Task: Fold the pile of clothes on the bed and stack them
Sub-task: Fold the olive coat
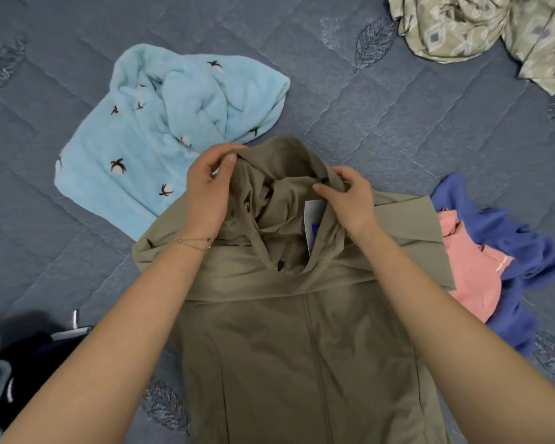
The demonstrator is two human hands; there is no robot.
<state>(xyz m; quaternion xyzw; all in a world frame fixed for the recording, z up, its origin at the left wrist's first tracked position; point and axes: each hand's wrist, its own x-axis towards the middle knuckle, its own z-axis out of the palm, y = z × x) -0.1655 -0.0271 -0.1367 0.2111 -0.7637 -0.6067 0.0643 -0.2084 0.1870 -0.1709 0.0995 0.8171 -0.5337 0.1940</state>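
Tucking the hood [279,193] looks like the current step: left hand [205,187] and right hand [350,200] each pinch its rim, likely to flatten it onto the olive jacket [285,347]. The jacket lies centre on the bed [398,123], sleeves [407,225] crossed over the chest to keep the fold narrow. Unfolded: light-blue fleece [135,139] at 10 o'clock, patterned cloth [478,27] at 1, pink top [468,267] over a blue garment [510,225] at 3.
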